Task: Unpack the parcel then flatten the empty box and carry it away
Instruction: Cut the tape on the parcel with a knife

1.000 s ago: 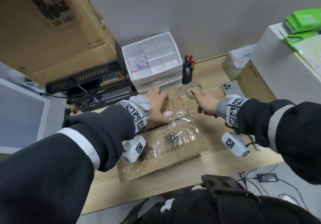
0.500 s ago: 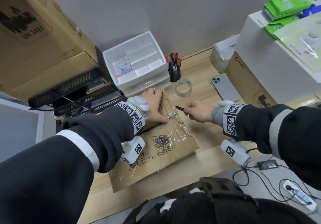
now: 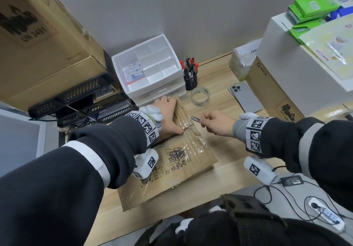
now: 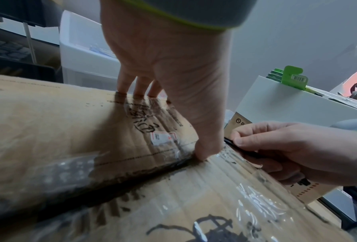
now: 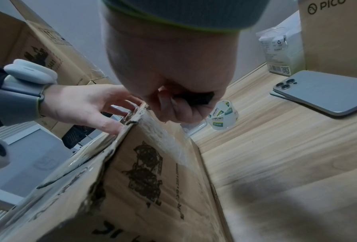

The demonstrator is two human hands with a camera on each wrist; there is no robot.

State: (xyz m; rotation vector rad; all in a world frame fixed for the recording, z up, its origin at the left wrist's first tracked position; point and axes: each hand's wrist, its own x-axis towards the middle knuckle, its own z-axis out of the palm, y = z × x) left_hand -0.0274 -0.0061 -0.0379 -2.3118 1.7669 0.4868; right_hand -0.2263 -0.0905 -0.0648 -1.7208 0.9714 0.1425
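Observation:
A brown cardboard box (image 3: 181, 161), sealed with clear tape, lies on the wooden desk (image 3: 229, 150). My left hand (image 3: 168, 116) presses flat on its far top flap, thumb tip at the taped centre seam (image 4: 202, 155). My right hand (image 3: 215, 121) grips a small dark cutter (image 3: 195, 118), blade pointing left at the box's right end, just beside the left thumb. In the right wrist view the cutter's black handle (image 5: 194, 98) sits in curled fingers above the box's corner (image 5: 136, 121). The box's contents are hidden.
A clear tape roll (image 3: 200, 96), a pen cup (image 3: 191, 79) and a white drawer organiser (image 3: 150, 70) stand behind the box. A phone (image 3: 246, 96) lies right, beside a PICO carton (image 3: 271, 93). Black trays (image 3: 80, 100) sit left. Cables and a power strip (image 3: 324, 213) lie lower right.
My right hand has come back from beside the tape roll, bringing the cutter's blade to the box's right end. The left hand has stayed pressed on the box.

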